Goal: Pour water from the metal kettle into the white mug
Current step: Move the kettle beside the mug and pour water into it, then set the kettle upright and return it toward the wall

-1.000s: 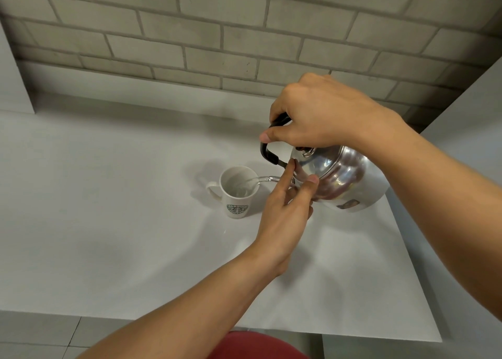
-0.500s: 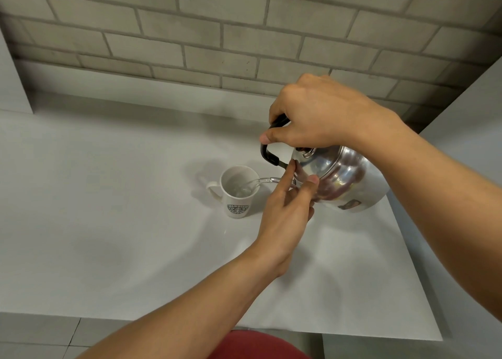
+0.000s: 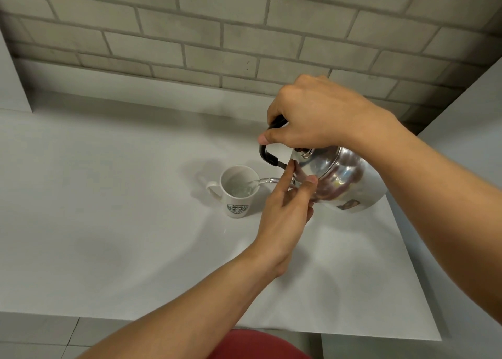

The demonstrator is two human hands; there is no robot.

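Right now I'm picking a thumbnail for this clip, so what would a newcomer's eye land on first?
The shiny metal kettle, tipped at centre right, sends water from its thin spout into the white mug standing on the white table. The right hand grips the kettle's black handle from above, while the left hand presses fingers against the lid.

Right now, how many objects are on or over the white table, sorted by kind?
Shiny metal kettle with black handle, tilted over the mug: 1
White ceramic mug with green logo, standing on the white table: 1
Total: 2
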